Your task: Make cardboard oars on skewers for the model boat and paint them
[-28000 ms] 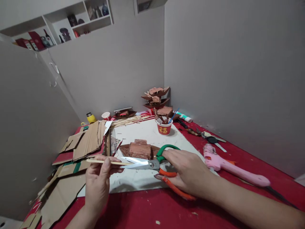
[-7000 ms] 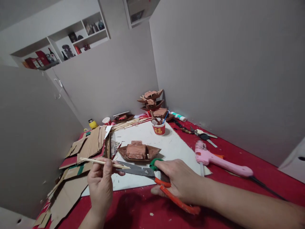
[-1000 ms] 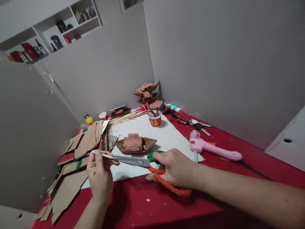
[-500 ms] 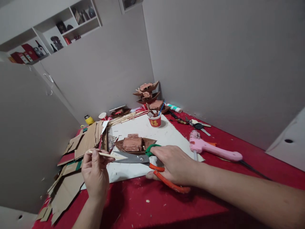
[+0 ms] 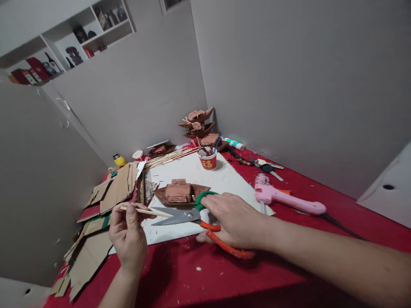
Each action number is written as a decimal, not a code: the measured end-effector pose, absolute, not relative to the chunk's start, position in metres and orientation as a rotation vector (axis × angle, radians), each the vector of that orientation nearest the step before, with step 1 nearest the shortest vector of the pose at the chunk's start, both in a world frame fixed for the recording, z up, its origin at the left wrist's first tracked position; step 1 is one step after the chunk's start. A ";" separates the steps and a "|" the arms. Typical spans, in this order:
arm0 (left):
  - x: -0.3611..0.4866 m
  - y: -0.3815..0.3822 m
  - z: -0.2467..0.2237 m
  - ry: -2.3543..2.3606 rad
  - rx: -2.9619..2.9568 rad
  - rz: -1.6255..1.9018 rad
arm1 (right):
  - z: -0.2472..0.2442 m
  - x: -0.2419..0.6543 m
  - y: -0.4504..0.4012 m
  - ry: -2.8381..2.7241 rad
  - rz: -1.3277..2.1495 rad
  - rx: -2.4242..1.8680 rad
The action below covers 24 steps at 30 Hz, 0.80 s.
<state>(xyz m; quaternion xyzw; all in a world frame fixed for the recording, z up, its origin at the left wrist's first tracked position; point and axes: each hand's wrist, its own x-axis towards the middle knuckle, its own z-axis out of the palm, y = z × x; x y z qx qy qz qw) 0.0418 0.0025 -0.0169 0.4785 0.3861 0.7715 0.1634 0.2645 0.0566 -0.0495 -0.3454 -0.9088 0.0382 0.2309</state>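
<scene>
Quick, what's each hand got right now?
Left hand: closed, pinching a thin pale stick.
Right hand: closed on the green-and-orange scissors, whose blades are spread open.

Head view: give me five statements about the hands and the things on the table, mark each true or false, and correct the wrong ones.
1. The right hand holds the scissors. True.
2. The left hand holds nothing. False: it grips a thin pale stick.
3. The scissors' blades are spread apart. True.
4. The pink glue gun lies to the left of the model boat on the white sheet. False: it lies to the right of that boat.
5. The cup with the gold character stands farther from the person than that boat does. True.
</scene>
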 end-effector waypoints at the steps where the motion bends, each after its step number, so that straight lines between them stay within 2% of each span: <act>1: 0.041 0.003 -0.017 1.110 1.374 2.208 | -0.050 0.265 0.057 -2.499 0.103 -0.956; 24: 0.037 0.004 -0.013 1.019 1.231 2.175 | -0.057 0.264 0.060 -2.417 0.148 -0.965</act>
